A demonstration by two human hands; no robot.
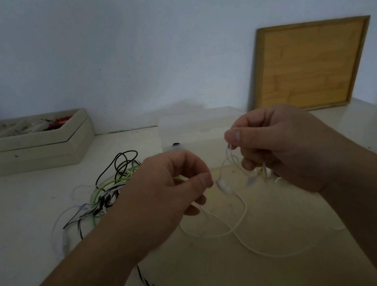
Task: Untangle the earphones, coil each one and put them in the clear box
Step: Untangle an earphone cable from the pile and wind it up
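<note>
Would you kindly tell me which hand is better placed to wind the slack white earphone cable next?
Probably the left hand: it pinches the thin white earphone cable nearest the slack looping on the pale table, while the right hand holds the upper end and can anchor it.

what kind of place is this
Likely a home or hobby work table against a plain wall: tangled earphones beside a clear box, a compartment tray of small bits, a wooden board leaning on the wall.
</note>
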